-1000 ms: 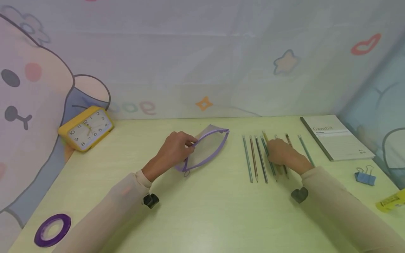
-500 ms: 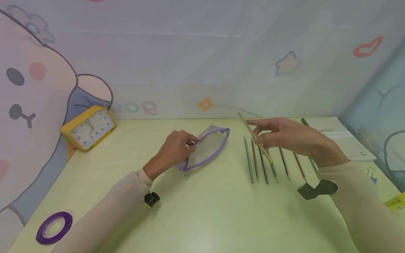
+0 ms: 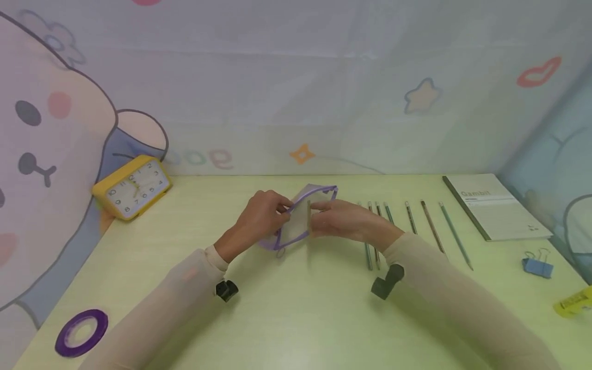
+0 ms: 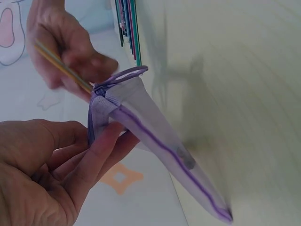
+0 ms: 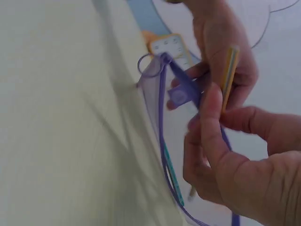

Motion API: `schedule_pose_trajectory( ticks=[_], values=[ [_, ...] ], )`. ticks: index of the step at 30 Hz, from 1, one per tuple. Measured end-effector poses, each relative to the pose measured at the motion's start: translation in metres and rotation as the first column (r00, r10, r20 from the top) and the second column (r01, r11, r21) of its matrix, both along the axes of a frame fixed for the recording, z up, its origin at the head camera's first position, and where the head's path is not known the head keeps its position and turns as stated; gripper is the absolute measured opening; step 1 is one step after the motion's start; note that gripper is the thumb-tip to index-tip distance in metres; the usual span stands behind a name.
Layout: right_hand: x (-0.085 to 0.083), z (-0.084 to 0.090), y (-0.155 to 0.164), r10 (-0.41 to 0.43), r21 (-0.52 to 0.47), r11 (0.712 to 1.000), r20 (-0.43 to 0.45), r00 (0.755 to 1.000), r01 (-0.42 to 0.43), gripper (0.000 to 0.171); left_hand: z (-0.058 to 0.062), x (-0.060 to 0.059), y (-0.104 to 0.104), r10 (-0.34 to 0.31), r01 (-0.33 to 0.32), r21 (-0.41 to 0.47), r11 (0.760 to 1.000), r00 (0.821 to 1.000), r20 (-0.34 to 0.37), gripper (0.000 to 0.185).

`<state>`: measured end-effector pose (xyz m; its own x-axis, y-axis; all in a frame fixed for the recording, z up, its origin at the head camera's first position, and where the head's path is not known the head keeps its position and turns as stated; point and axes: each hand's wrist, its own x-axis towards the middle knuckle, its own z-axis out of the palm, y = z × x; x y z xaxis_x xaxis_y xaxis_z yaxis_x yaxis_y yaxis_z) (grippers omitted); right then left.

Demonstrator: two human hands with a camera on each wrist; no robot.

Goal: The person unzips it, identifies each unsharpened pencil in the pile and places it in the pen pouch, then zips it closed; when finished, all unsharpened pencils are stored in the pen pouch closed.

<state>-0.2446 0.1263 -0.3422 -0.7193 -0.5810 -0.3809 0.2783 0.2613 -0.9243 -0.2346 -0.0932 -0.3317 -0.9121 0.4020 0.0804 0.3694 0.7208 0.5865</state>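
Left hand (image 3: 261, 216) pinches the purple-trimmed mesh pencil pouch (image 3: 302, 218) open; right hand (image 3: 344, 222) grips a yellow pencil (image 5: 229, 77), seemingly at its mouth.

Yellow clock (image 3: 132, 186), purple tape roll (image 3: 81, 333), notebook (image 3: 497, 206), blue binder clip (image 3: 538, 264), yellow glue stick (image 3: 573, 302)
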Motion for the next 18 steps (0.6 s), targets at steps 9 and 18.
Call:
schedule_pose_trajectory(
  ticks=[9,18],
  values=[
    [-0.017,-0.015,-0.029,-0.085,0.054,0.994,-0.151,0.985,0.094,0.037,0.002,0.001,0.002,-0.01,0.01,0.01,1.0,1.0,0.0,0.03],
    [-0.011,-0.008,-0.038,-0.075,0.148,0.984,-0.163,0.984,0.1,0.051,0.003,0.002,-0.001,-0.009,0.008,-0.032,0.999,0.999,-0.036,0.029]
  ],
)
